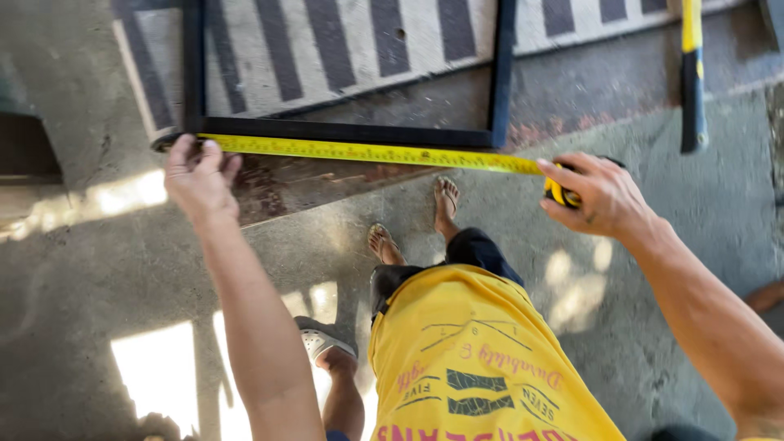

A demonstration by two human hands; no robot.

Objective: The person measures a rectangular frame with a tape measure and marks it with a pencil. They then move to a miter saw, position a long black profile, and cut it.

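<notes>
My left hand (200, 175) pinches the free end of a yellow tape measure blade (367, 153) at the left corner of a black metal frame (343, 131). The blade runs straight along the frame's near bar. My right hand (600, 196) grips the yellow and black tape measure case (563, 194) just past the frame's right upright (501, 73). The frame lies on a striped board (327, 49).
I stand on a concrete floor (98, 278) in sandals, with sunlit patches at the lower left. Another person's foot in a pale clog (325, 345) is near my legs. A hammer with a yellow and black handle (692, 82) hangs at the upper right.
</notes>
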